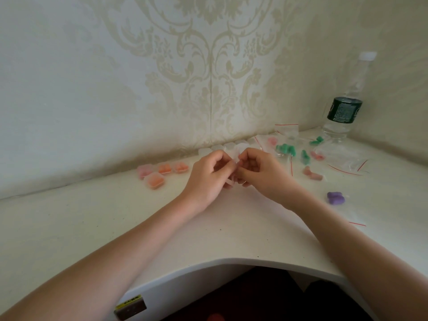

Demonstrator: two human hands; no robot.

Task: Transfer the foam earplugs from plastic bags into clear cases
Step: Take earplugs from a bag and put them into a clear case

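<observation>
Counter: a white counter (pixel 208 232) with a curved cut-out front edge, fitted into a corner.
Walls: cream wallpaper with a pale damask pattern (pixel 210 66) on both walls behind it.
Bottle: a clear plastic water bottle with a dark green label (pixel 344 110) stands in the far right corner.
Filled cases: four small clear square cases holding pink and orange foam earplugs (pixel 162 171) sit left of the hands, close together.
Empty cases: a row of small clear cases (pixel 217 147) lines the wall just behind the hands.
Bags: clear plastic zip bags with red seal strips (pixel 347 164) lie scattered to the right, some holding green earplugs (pixel 286 149).
Loose plugs: a purple pair of earplugs (pixel 335 198) lies near the right forearm.
Left hand: the left hand (pixel 206 179) is curled, its fingertips pinching a small clear plastic bag (pixel 235 169).
Right hand: the right hand (pixel 261 173) pinches the same bag from the other side.
Bag position: held between both hands just above the counter; its contents cannot be made out.
</observation>
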